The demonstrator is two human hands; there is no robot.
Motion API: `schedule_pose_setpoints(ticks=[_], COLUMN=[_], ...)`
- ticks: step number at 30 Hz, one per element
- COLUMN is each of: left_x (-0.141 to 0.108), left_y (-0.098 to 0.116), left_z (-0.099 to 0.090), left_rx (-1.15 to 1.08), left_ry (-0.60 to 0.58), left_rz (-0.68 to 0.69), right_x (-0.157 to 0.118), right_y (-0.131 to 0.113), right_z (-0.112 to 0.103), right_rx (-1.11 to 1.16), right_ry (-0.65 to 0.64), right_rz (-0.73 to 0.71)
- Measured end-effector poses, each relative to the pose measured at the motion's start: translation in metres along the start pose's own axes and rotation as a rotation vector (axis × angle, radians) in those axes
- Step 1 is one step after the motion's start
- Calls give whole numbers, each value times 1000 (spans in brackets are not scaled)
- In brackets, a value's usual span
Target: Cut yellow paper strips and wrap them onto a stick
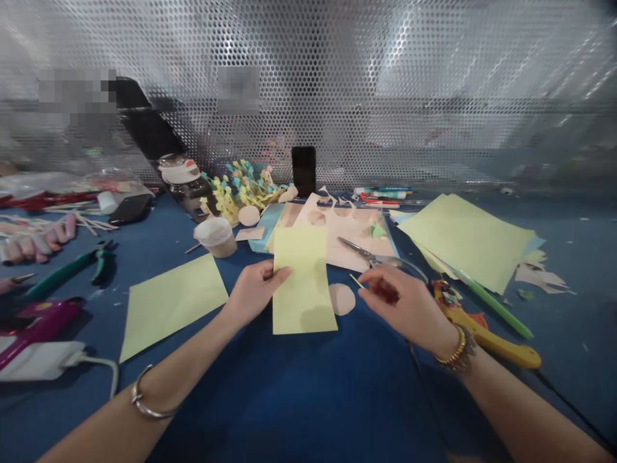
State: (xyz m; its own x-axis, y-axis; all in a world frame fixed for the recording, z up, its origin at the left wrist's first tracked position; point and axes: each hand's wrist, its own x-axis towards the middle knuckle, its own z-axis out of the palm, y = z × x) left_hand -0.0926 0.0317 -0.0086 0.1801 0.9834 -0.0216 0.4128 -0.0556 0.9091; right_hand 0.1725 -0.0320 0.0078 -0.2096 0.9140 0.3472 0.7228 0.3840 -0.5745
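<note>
My left hand (258, 289) pinches the left edge of a pale yellow paper strip (303, 283), thumb on its front face. The paper is held upright over the blue table. To its right, my right hand (402, 302) holds a thin yellow sliver (357, 281) between thumb and fingers; whether it is paper or a stick I cannot tell. A pale round disc (342, 299) lies between the paper and that hand. Just beyond my right fingers are the scissors (357, 249), their handles partly hidden. Another yellow sheet (173, 299) lies flat at the left.
A yellow glue gun (496, 341), a green pen (496, 305) and stacked yellow sheets (467, 238) lie at the right. A small tub (216, 238), paper flowers (241, 193) and an upright phone (303, 170) stand behind. Green pliers (72, 270) and a power strip (41, 357) are left.
</note>
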Motion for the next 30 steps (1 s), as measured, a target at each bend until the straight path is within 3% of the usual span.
schedule_pose_setpoints(ticks=[3,6,11,15,20,21,22,25,27,30], left_x=[-3,-7,-12,-11,-22,-26,-30,-41,-46,-45], left_y=[0,3,6,9,27,32,36,43,42,39], left_z=[4,7,10,6,-4,-5,-5,0,5,9], left_rx=[-139,-190,-196,-30,520,584,619,645,678,658], left_ry=[-17,-35,-88,-148,152,126,15,-431,-542,-574], left_rz=[-44,-55,-69,17,187,226,255,223,231,228], right_x=[-8,-14,-15,-13,-15,-15,-15,-16,-16,-16], right_y=[-13,-20,-20,-19,-20,-20,-20,-20,-20,-18], right_z=[10,20,21,19,20,20,21,21,22,22], right_rx=[2,-41,-82,-88,-174,-190,-199,-182,-151,-93], right_ry=[-160,-218,-219,-259,-338,-353,-363,-368,-360,-359], right_rz=[-207,-339,-375,-368,-344,-336,-325,-282,-247,-200])
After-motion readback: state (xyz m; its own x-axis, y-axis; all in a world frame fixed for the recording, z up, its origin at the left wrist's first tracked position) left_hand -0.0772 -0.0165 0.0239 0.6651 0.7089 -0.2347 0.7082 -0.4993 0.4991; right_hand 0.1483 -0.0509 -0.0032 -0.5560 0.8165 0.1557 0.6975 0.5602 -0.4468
